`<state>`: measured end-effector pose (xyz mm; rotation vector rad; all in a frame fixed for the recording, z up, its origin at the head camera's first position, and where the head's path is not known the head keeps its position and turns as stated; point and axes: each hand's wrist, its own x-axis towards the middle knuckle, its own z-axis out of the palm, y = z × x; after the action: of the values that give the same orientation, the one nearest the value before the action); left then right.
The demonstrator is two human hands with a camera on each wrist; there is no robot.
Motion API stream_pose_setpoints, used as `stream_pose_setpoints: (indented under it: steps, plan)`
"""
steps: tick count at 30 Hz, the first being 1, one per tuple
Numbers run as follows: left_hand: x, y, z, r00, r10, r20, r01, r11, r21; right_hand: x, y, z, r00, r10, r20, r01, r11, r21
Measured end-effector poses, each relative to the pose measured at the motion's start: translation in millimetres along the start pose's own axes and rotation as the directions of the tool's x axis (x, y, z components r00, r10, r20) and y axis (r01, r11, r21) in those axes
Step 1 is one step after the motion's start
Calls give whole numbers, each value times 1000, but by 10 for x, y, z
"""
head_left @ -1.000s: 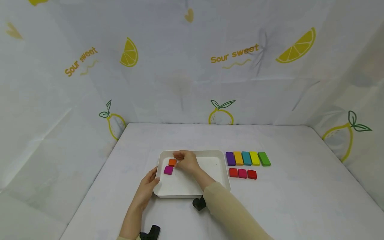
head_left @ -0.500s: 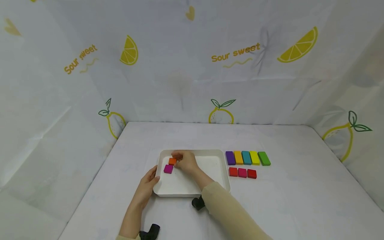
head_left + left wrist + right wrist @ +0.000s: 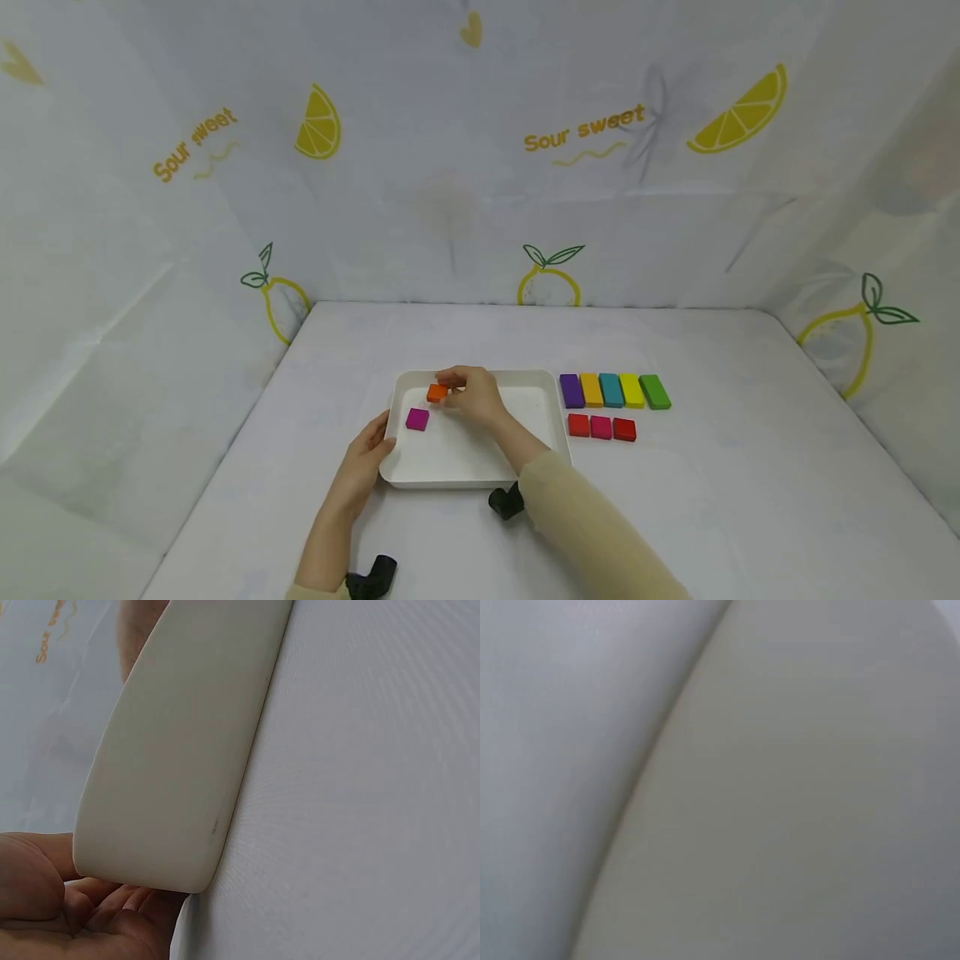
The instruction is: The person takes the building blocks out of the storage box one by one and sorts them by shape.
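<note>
A shallow white tray [image 3: 465,458] lies on the table, its outer wall [image 3: 180,750] filling much of the left wrist view. My left hand [image 3: 362,462] grips its left side, with the thumb at the rim and the fingers outside the wall. Over the tray's back left part, my right hand [image 3: 476,396] pinches a small orange block [image 3: 437,392] between thumb and fingers. A magenta block [image 3: 417,419] lies in the tray, apart from the orange one. The right wrist view shows only a blurred pale wall [image 3: 780,787], with no hand.
Right of the tray, a back row holds purple [image 3: 572,391], orange-yellow [image 3: 591,390], teal [image 3: 611,390], yellow [image 3: 631,391] and green [image 3: 655,392] blocks. In front lie red [image 3: 578,425], pink [image 3: 601,427] and darker red [image 3: 624,429] ones. A printed cloth stands behind.
The orange block has moved slightly back and right with my right hand, widening its gap from the magenta block. My left hand keeps its grip on the tray.
</note>
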<state>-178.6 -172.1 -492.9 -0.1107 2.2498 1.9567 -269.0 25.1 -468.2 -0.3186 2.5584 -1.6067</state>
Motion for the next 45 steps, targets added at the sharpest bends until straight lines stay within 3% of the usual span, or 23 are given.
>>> stream_pose_setpoints:
  steps: [7,18,34,45]
  plan:
    - [-7,-12,2,1000,13,2,-13,1000,-18,-80,-22,-265,999,2,-38,-1,1000,25]
    - [13,-6,0,1000,18,0,-18,1000,-13,-280,48,-933,996,40,-82,-35,998,61]
    - [10,-15,7,1000,10,0,-10,1000,0,-742,450,-1855,978,84,-190,-93,995,-36]
    - [18,-4,-7,1000,10,-2,-10,1000,-4,-1101,720,-2241,971,113,-211,-143,981,-133]
